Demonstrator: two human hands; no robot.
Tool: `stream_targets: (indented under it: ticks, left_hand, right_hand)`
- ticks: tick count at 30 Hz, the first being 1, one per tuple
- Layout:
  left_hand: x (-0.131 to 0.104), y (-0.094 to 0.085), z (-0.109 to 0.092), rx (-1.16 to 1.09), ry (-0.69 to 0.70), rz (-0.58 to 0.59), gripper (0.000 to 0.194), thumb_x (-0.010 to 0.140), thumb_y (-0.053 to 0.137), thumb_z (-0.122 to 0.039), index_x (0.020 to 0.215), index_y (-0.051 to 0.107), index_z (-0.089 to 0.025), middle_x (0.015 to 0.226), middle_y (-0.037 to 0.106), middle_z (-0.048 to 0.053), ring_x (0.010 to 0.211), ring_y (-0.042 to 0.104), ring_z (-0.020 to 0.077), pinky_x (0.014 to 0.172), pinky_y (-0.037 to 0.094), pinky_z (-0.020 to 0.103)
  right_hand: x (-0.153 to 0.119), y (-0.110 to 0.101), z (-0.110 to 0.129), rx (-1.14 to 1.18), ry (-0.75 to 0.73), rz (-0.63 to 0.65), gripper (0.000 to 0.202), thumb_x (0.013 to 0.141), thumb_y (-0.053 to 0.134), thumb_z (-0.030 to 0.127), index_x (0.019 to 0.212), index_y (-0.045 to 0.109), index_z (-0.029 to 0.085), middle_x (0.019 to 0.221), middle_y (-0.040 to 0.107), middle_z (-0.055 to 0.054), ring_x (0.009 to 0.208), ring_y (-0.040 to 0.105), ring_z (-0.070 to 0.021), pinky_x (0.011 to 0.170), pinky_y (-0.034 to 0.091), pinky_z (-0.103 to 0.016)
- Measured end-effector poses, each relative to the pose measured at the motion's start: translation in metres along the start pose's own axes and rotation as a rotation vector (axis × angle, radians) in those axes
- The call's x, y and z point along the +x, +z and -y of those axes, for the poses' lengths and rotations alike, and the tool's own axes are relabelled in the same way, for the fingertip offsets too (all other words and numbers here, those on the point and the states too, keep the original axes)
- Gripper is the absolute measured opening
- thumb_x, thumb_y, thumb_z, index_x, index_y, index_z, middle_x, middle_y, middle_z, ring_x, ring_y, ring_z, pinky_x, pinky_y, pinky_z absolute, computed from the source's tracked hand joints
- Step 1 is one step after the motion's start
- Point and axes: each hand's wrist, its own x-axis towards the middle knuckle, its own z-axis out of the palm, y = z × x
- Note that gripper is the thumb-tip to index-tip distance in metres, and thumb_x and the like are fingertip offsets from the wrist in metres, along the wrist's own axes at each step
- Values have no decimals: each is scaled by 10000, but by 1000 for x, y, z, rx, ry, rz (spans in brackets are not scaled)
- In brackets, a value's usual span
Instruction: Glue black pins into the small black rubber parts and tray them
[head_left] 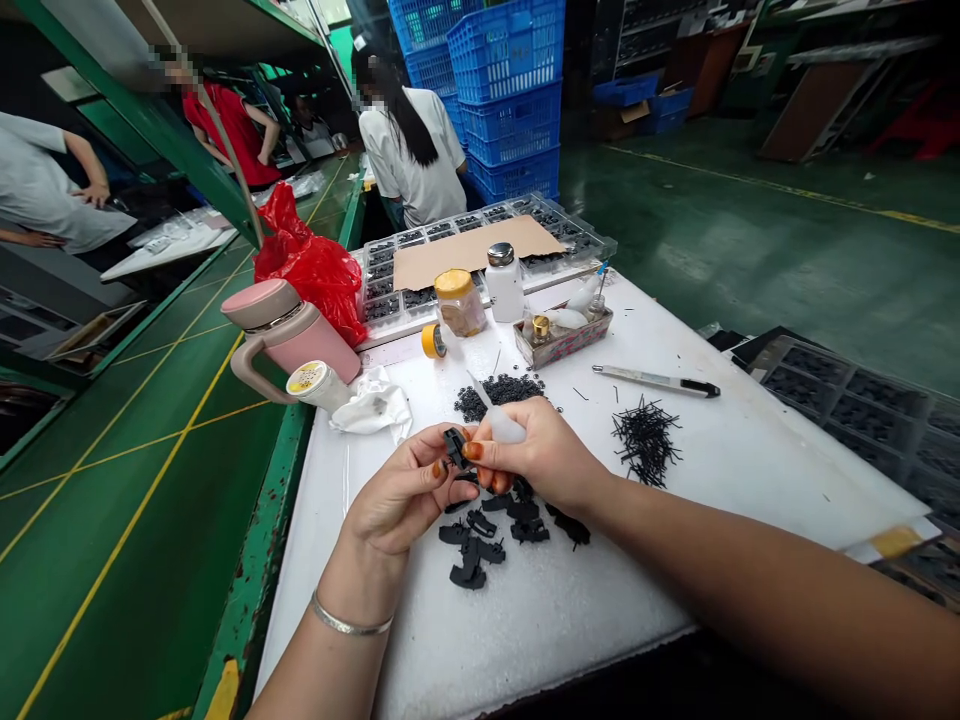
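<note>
My left hand (401,490) holds a small black plastic part (455,447) between thumb and fingers. Against it, my right hand (536,450) has its fingers closed, with a white squeeze bottle (504,425) in its grip, the thin nozzle pointing up and away. Thumb and fingertips of my right hand meet at the black part; exactly what they pinch there is hidden. Below the hands lie several black parts (469,555) on the white tabletop (600,610). Behind them is a heap of small black rings (517,385), and to the right a pile of thin black pins (646,435).
A pink mug (300,335), white tissue (375,402), yellow-lidded jar (459,305), white bottle (505,285), small box (566,340) and pen (652,380) surround the work area. Compartment trays (382,275) stand behind. People work beyond the red bag (307,265) and blue crates (510,110).
</note>
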Motion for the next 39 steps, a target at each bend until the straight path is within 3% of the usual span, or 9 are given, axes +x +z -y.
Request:
stream_targets:
  ticks: [4,9,19,30,34,39]
  left_hand:
    - [-1,7,0,-37,34,34,344,735,739,-219,1064,641,-192,927,643,50,776,650,179,660,546,214]
    - [-1,13,-2,-61,14,77,281,746,719,-179,1018,653,-166,872,649,45,754,667,182,647,550,194]
    - [-2,7,-1,-75,-40,55,278,680,768,-152,944,683,-167,840,673,47,731,672,174,649,556,194]
    - [-1,16,-2,-9,-21,-107,317,568,838,-143,846,686,-147,755,671,36,658,652,141,603,539,155]
    - [-1,15,-2,-19,-21,-104,305,583,826,-141,853,687,-143,754,669,37,664,650,142,619,543,165]
    - [-1,11,-1,-26,-20,-46,316,614,815,-179,893,672,-144,776,661,44,668,660,160,608,550,176]
  right_hand:
    - [-2,1,3,22,-25,53,275,711,726,350,672,588,115,556,623,-6,443,548,-77,432,440,-174]
    - [-4,2,5,22,-56,98,272,719,722,339,645,581,118,570,628,-17,451,545,-79,436,440,-176]
    - [-6,1,4,-80,-80,74,218,704,725,270,647,567,130,538,589,4,448,516,-91,396,381,-182]
    - [-11,5,4,-219,-115,-19,159,755,610,200,618,548,149,532,553,5,465,505,-94,401,351,-190]
    - [-12,8,3,-213,-105,-38,135,751,592,174,629,539,151,537,544,6,470,502,-94,408,359,-193]
    - [-10,10,4,-90,-29,-34,144,733,657,251,684,574,143,555,582,1,447,502,-89,412,398,-199]
